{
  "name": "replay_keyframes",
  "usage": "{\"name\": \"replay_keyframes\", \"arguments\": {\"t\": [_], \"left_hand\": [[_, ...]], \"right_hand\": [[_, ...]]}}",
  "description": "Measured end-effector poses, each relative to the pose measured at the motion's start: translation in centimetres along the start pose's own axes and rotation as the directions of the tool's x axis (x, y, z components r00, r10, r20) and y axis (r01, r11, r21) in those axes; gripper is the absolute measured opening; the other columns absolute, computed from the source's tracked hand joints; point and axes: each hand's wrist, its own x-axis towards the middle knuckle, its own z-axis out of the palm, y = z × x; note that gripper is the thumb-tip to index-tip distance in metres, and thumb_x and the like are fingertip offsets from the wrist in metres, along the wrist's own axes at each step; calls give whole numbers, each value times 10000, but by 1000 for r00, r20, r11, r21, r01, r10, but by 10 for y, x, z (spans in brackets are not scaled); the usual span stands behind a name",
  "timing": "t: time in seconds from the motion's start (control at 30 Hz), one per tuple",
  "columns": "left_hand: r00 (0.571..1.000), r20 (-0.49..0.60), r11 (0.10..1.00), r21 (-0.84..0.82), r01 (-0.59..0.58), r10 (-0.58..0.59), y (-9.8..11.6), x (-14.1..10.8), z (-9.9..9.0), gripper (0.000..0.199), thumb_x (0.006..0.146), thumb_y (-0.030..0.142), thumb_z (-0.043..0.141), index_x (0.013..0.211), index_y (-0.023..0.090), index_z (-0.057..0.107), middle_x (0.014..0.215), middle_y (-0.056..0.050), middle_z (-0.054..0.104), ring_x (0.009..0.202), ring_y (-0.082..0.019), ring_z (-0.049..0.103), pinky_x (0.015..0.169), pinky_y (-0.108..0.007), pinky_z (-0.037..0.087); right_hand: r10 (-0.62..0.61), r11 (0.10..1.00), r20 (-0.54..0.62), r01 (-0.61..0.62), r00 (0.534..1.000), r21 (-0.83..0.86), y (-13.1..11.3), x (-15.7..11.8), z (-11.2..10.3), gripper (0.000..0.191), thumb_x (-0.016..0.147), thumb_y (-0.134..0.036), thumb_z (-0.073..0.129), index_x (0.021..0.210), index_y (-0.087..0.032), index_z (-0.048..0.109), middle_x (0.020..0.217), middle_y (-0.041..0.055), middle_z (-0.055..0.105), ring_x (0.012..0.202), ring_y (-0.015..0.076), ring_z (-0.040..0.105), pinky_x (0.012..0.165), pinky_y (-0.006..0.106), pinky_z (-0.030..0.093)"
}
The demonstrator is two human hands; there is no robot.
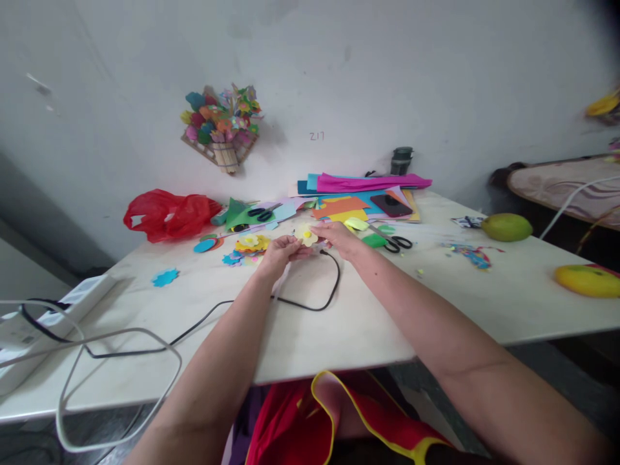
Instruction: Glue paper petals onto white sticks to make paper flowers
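Above the middle of the white table, a pale cream paper flower [306,235] with a yellow centre is pinched between both my hands. My left hand [285,250] has its thumb and fingers closed on the left edge of the flower. From the right, my right hand [338,237] closes on its other edge, fingers partly hidden. Just left lies a pile of yellow paper flowers [252,243], with small blue cut-outs [232,258] beside it. To the right rest black-handled scissors [394,242] near a green piece [374,241].
A white power strip [82,303] and looping cables lie at left; a black cable [310,309] runs below my hands. A red plastic bag [169,216], coloured paper sheets [343,208], a phone [391,205] and more scissors [264,212] lie behind. Mangoes [507,227] rest at right.
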Motion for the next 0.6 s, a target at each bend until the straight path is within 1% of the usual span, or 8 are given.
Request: {"name": "replay_keyframes", "arguments": {"t": [0.13,0.2,0.33,0.47,0.6], "left_hand": [[1000,0,1000,-6,4,-4,1,-1,0,261,627,264,715,696,120,508,627,-52,655,675,-185,662,633,-275,524],[1000,18,1000,-22,9,-8,2,0,-1,260,643,302,698,710,118,527,641,-63,657,691,-202,663,638,-290,528],[1000,22,1000,-27,4,-4,2,1,-2,376,700,444,612,826,91,592,699,-93,664,710,-220,661,637,-307,534],[1000,6,1000,14,-14,14,1,1,-3,371,670,432,650,809,92,595,722,-91,668,696,-198,655,633,-296,531],[1000,-24,999,34,-9,10,0,0,-3,359,657,438,658,758,101,586,688,-84,665,639,-189,648,594,-296,525]], "right_hand": [[-5,1000,-67,6,998,18,1,1,2,310,560,-423,675,590,-133,570,562,-5,525,550,94,456,512,236,306],[-14,1000,-83,15,996,17,0,0,4,301,553,-410,679,576,-130,570,542,-12,519,530,87,444,531,242,329],[-28,999,-60,30,998,32,-4,-3,8,291,540,-397,681,550,-134,556,526,-21,506,528,89,443,544,247,345],[-55,998,-34,55,998,-16,-4,-5,10,311,528,-411,683,510,-146,522,517,-30,477,532,89,432,547,248,338],[-91,994,-23,89,996,-68,-3,-3,9,322,543,-419,678,498,-147,513,532,-25,481,535,85,416,544,249,325]]}}
